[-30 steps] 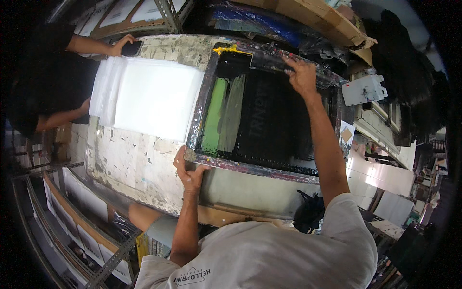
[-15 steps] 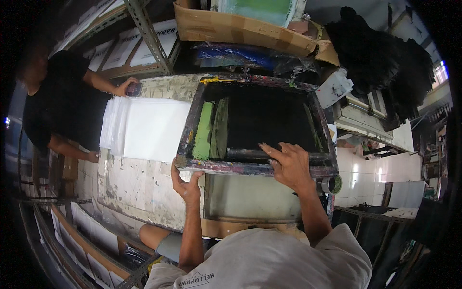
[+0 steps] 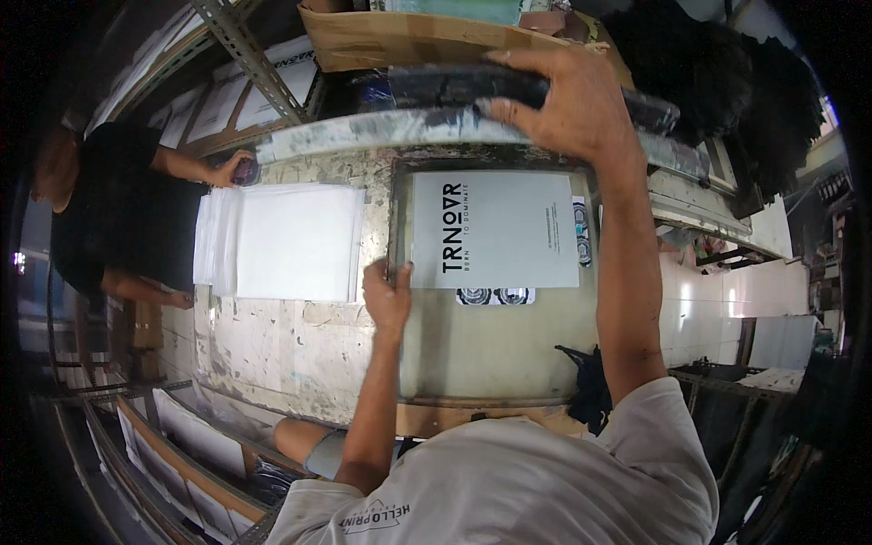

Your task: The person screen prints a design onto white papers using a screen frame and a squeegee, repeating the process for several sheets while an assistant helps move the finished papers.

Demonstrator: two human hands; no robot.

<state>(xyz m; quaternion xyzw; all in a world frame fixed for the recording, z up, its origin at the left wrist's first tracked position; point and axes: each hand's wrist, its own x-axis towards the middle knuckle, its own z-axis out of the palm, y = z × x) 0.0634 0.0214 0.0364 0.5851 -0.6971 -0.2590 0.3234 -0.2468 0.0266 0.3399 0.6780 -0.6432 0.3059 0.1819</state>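
Note:
A printed sheet (image 3: 518, 232) with black lettering lies on the pale glassy printing bed (image 3: 490, 354). At the sheet's left edge is my left hand (image 3: 389, 295), thumb and forefinger apart, with nothing seen between them. The dark screen-printing frame (image 3: 436, 84) is tilted up at the far side, seen nearly edge-on. My right hand (image 3: 577, 104) is closed on its raised edge, thumb below and fingers above. The squeegee cannot be made out. Patterned round-design stickers (image 3: 495, 296) show from under the sheet's near and right edges.
A stack of white sheets (image 3: 295, 241) sits on the paint-marked table (image 3: 282, 350) at left. Behind it, a co-worker's hand (image 3: 232, 171) holds a small dark object. A black rag (image 3: 589, 386) hangs at the bed's near right corner. Cardboard (image 3: 409, 41) stands at the back.
The screen frame has swung up and away from me, uncovering the bed and printed sheet. My right hand rose with it. My left hand let go of the frame and moved slightly right and up.

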